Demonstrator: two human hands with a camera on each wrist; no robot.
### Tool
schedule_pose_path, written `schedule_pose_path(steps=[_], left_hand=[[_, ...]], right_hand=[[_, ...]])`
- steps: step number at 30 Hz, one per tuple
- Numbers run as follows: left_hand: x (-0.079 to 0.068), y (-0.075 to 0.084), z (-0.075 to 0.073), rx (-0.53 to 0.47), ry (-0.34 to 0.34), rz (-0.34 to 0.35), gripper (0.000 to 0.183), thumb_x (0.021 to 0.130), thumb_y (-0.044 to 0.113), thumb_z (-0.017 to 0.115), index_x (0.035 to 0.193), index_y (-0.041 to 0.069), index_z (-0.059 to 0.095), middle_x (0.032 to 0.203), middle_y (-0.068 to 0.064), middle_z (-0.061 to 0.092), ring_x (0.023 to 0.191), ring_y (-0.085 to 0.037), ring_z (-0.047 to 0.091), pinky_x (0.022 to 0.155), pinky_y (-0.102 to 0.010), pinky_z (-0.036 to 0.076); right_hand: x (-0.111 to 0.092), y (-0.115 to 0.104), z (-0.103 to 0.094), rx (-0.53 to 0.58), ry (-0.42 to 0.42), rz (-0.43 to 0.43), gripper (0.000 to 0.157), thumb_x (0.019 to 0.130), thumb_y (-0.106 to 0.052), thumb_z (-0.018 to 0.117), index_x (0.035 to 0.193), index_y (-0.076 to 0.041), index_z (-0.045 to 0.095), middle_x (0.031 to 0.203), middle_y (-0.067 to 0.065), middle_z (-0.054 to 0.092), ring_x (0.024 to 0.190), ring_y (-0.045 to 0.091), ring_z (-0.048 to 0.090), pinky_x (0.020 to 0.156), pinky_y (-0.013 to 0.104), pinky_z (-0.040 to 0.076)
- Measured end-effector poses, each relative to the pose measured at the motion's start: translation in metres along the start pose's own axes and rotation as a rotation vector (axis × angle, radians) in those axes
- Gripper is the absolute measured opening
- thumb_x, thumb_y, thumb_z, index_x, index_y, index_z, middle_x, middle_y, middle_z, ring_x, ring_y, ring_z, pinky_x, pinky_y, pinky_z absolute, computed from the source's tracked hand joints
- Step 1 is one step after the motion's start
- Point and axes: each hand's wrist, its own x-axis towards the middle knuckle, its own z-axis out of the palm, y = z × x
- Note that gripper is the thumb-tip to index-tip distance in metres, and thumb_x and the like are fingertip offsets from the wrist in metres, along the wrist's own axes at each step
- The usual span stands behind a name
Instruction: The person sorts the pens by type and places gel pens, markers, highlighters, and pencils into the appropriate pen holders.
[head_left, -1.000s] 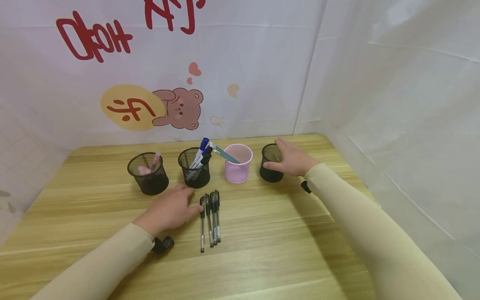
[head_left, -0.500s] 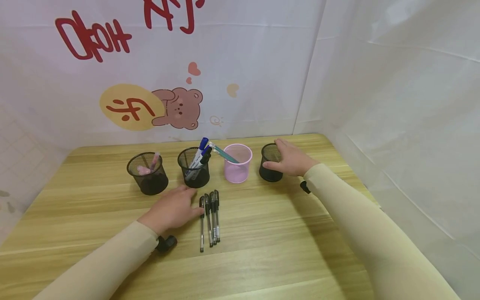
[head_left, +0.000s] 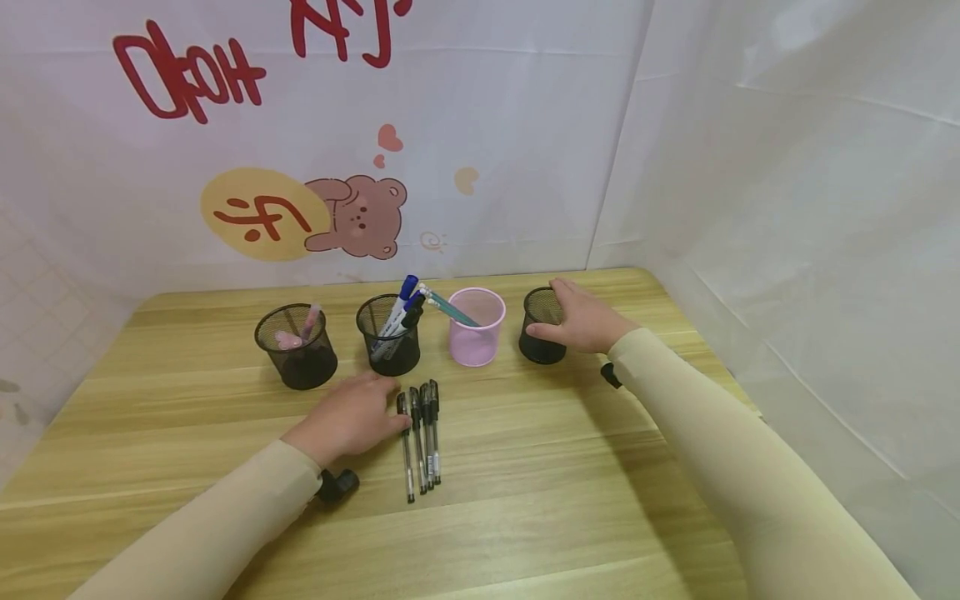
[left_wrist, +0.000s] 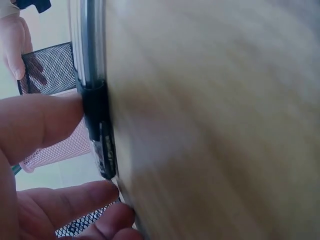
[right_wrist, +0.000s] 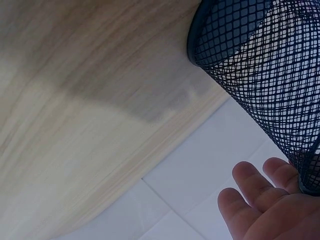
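Observation:
My left hand (head_left: 348, 419) rests low over the table beside a row of several black-capped gel pens (head_left: 430, 437). Its thumb touches the cap of the leftmost gel pen (head_left: 408, 462); in the left wrist view the index fingertip lies just past the end of a pen's cap (left_wrist: 97, 112). My right hand (head_left: 588, 319) holds the rightmost black mesh pen holder (head_left: 536, 343), thumb in front and fingers round the far rim. The right wrist view has its fingers (right_wrist: 250, 192) beside the holder's rim, with the thumb out of sight. That holder stands upright, nothing seen inside.
Left of it stand a pink mesh holder (head_left: 475, 346) with green pencils (head_left: 453, 312), a black mesh holder (head_left: 395, 360) with several markers (head_left: 401, 308), and another (head_left: 303, 367) with pink pens (head_left: 310, 321). White curtains (head_left: 525, 167) bound the wooden table (head_left: 540, 517).
My left hand has edged right. The leftmost gel pen has turned a little, its lower end shifting right toward the others. My right hand and its holder stay put.

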Motion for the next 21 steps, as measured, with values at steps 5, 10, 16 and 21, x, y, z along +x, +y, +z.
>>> schedule_pose_path(steps=[5, 10, 16, 21], left_hand=[[-0.001, 0.0028, -0.0019, -0.029, -0.025, 0.002, 0.064, 0.1, 0.04, 0.069, 0.147, -0.002, 0.056, 0.151, -0.025, 0.057, 0.141, -0.046, 0.053, 0.118, -0.059, 0.043], [-0.0022, 0.0041, -0.0002, -0.051, -0.033, -0.014, 0.067, 0.099, 0.043, 0.069, 0.148, -0.002, 0.055, 0.151, -0.024, 0.057, 0.141, -0.044, 0.054, 0.118, -0.058, 0.044], [-0.0006, 0.0067, 0.0028, -0.045, -0.022, -0.023, 0.072, 0.096, 0.048, 0.074, 0.144, -0.003, 0.057, 0.143, -0.023, 0.064, 0.132, -0.041, 0.062, 0.113, -0.055, 0.049], [0.0013, 0.0063, 0.0047, -0.04, -0.017, -0.027, 0.072, 0.093, 0.048, 0.077, 0.142, -0.001, 0.059, 0.138, -0.021, 0.068, 0.125, -0.037, 0.067, 0.109, -0.054, 0.053]], right_hand=[[-0.0012, -0.0007, -0.0005, 0.006, 0.002, -0.002, 0.116, 0.093, -0.07, 0.064, 0.164, 0.007, 0.016, 0.172, 0.024, 0.025, 0.161, 0.039, 0.025, 0.131, 0.053, 0.026], [-0.0022, -0.0019, -0.0005, -0.001, 0.004, -0.006, 0.115, 0.093, -0.069, 0.065, 0.164, 0.007, 0.016, 0.171, 0.024, 0.025, 0.16, 0.038, 0.026, 0.131, 0.053, 0.027], [-0.0013, -0.0011, -0.0001, -0.004, -0.005, 0.007, 0.119, 0.093, -0.071, 0.063, 0.165, 0.007, 0.012, 0.173, 0.024, 0.02, 0.162, 0.039, 0.021, 0.132, 0.053, 0.024], [0.001, 0.0001, 0.0013, -0.01, -0.002, 0.016, 0.117, 0.094, -0.069, 0.064, 0.165, 0.007, 0.011, 0.174, 0.024, 0.018, 0.162, 0.039, 0.02, 0.132, 0.052, 0.023]])
